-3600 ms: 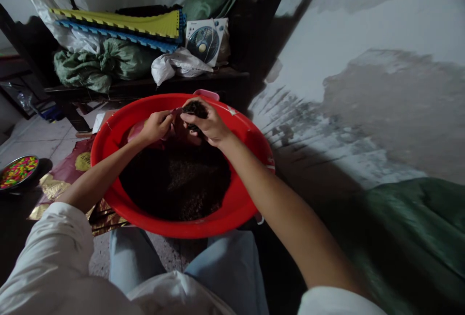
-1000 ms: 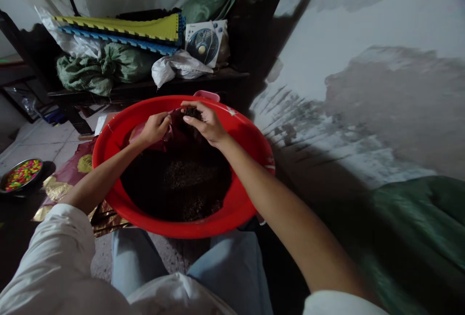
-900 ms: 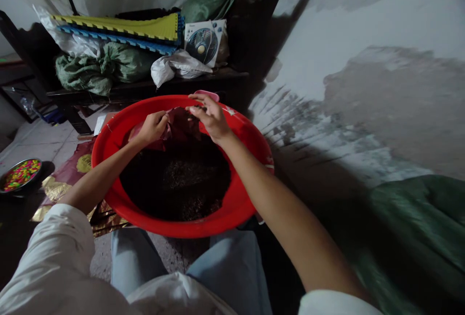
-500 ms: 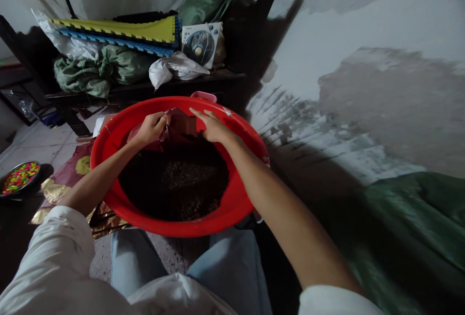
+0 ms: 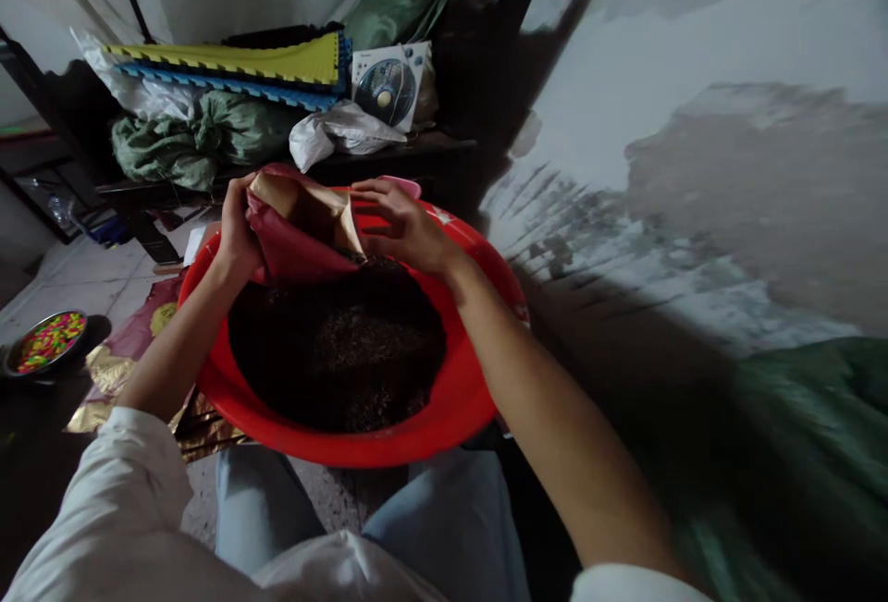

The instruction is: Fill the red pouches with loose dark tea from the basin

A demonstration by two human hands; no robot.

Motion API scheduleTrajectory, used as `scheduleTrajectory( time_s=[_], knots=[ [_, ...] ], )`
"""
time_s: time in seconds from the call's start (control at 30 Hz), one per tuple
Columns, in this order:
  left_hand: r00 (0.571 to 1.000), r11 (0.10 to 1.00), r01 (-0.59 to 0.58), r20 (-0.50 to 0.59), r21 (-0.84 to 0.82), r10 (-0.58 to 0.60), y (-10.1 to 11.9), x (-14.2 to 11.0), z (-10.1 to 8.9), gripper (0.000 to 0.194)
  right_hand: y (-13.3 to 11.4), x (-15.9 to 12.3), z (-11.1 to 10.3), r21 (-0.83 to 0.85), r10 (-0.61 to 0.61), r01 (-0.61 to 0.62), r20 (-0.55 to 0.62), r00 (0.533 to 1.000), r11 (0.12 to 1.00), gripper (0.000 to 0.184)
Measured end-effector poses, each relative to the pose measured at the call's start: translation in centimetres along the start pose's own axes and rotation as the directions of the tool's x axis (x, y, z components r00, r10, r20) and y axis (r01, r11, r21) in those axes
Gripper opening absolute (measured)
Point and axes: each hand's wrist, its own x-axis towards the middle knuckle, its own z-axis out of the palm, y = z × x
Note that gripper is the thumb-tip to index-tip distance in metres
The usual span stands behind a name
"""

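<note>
A big red plastic basin rests in front of my knees, filled with dark loose leaves. Over its far side I hold a dark red pouch with a pale lining, its mouth pulled wide. My left hand grips the pouch's left edge. My right hand is at the pouch's right edge, fingers curled against the opening; whether they pinch it is hard to tell.
A small bowl of coloured candies sits on the floor at far left. Red and gold pouches lie beside the basin. A dark bench behind holds green sacks, foam mats and a fan box. A green sack lies at right.
My right hand dropped its handful of dark leaves into the pouch. Both hands have since lifted the pouch above the basin's rim and spread its mouth.
</note>
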Motion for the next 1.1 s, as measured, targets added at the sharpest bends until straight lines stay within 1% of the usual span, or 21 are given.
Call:
scheduleTrajectory(
  time_s=[0.03, 0.07, 0.1, 0.13, 0.17, 0.2, 0.23, 0.3, 0.33, 0.4, 0.47, 0.53, 0.6, 0.63, 0.7, 0.77, 0.8, 0.87, 0.93, 1.03, 1.1],
  knots=[
    [0.999, 0.997, 0.026, -0.035, -0.078, -0.029, 0.1, 0.0, 0.0, 0.037, -0.3, 0.0, 0.4, 0.041, 0.018, -0.019, 0.039, 0.999, 0.999, 0.077],
    [0.997, 0.993, 0.035, -0.058, -0.115, -0.042, 0.1, 0.0, 0.1, 0.036, -0.3, 0.0, 0.8, 0.06, 0.032, -0.035, 0.062, 0.998, 0.998, 0.08],
    [0.998, 0.996, 0.021, -0.06, -0.086, -0.026, 0.0, -0.1, 0.1, 0.036, -0.2, 0.0, 1.2, 0.057, 0.038, -0.042, 0.064, 0.997, 0.998, 0.075],
    [0.999, 1.0, -0.012, -0.044, -0.024, 0.011, -0.1, -0.2, 0.1, 0.037, 0.0, 0.0, 1.6, 0.035, 0.037, -0.039, 0.05, 0.998, 0.999, 0.066],
    [0.998, 0.997, -0.056, -0.002, 0.052, 0.057, -0.3, -0.3, 0.0, 0.038, 0.3, 0.0, 1.9, -0.002, 0.027, -0.027, 0.033, 0.999, 1.0, 0.057],
    [0.994, 0.987, -0.097, 0.068, 0.13, 0.089, -0.5, -0.5, 0.0, 0.039, 0.7, 0.1, 2.2, -0.047, 0.012, -0.011, 0.029, 1.0, 0.999, 0.052],
    [0.983, 0.971, -0.129, 0.156, 0.2, 0.098, -0.7, -0.6, 0.0, 0.04, 1.0, 0.1, 2.5, -0.093, -0.007, 0.011, 0.046, 0.999, 0.996, 0.051],
    [0.945, 0.938, -0.161, 0.321, 0.307, 0.057, -0.9, -1.0, 0.0, 0.044, 1.5, 0.0, 2.8, -0.16, -0.049, 0.07, 0.132, 0.99, 0.985, 0.053],
    [0.926, 0.924, -0.171, 0.377, 0.342, 0.032, -0.9, -1.1, -0.1, 0.047, 1.6, 0.0, 2.9, -0.179, -0.067, 0.099, 0.177, 0.982, 0.979, 0.054],
    [0.904, 0.902, -0.212, 0.426, 0.377, 0.035, -1.0, -1.1, -0.2, 0.053, 1.7, -0.1, 3.1, -0.204, -0.082, 0.131, 0.232, 0.969, 0.97, 0.053],
    [0.904, 0.882, -0.257, 0.422, 0.395, 0.074, -1.0, -0.8, -0.5, 0.056, 1.6, -0.2, 3.2, -0.231, -0.065, 0.115, 0.213, 0.975, 0.966, 0.053],
    [0.912, 0.866, -0.29, 0.392, 0.408, 0.12, -1.0, -0.3, -1.0, 0.057, 1.5, -0.2, 3.2, -0.262, -0.043, 0.079, 0.139, 0.989, 0.962, 0.053],
    [0.917, 0.854, -0.324, 0.357, 0.407, 0.178, -1.0, 0.3, -1.4, 0.058, 1.3, 0.0, 2.9, -0.295, -0.056, 0.055, 0.006, 0.998, 0.954, 0.054],
    [0.919, 0.854, -0.333, 0.339, 0.4, 0.2, -1.0, 0.6, -1.4, 0.059, 1.2, 0.1, 2.7, -0.315, -0.075, 0.048, -0.075, 0.994, 0.948, 0.054],
    [0.929, 0.865, -0.323, 0.304, 0.385, 0.211, -0.7, 0.9, -1.4, 0.062, 0.8, 0.3, 1.9, -0.374, -0.127, 0.026, -0.246, 0.961, 0.927, 0.052],
    [0.942, 0.882, -0.293, 0.269, 0.369, 0.2, -0.1, 0.8, -1.1, 0.063, 0.3, 0.5, 1.1, -0.454, -0.195, -0.001, -0.385, 0.902, 0.891, 0.05],
    [0.947, 0.888, -0.282, 0.253, 0.362, 0.198, 0.1, 0.7, -0.9, 0.062, 0.1, 0.5, 0.6, -0.494, -0.234, -0.012, -0.432, 0.871, 0.869, 0.05],
    [0.951, 0.894, -0.273, 0.237, 0.354, 0.197, 0.4, 0.2, -0.7, 0.061, 0.0, 0.5, -0.1, -0.558, -0.304, -0.028, -0.492, 0.816, 0.829, 0.054],
    [0.945, 0.89, -0.28, 0.268, 0.36, 0.189, 0.3, 0.0, -0.9, 0.063, 0.4, 0.5, -0.8, -0.589, -0.339, -0.044, -0.523, 0.782, 0.807, 0.058],
    [0.918, 0.853, -0.307, 0.368, 0.421, 0.149, -1.0, 0.3, -1.5, 0.071, 1.9, 0.5, -1.8, -0.565, -0.336, -0.061, -0.569, 0.751, 0.823, 0.061],
    [0.918, 0.838, -0.298, 0.379, 0.458, 0.119, -2.2, 0.6, -1.8, 0.078, 3.0, 0.5, -2.5, -0.511, -0.296, -0.064, -0.591, 0.75, 0.857, 0.062]
  ],
)
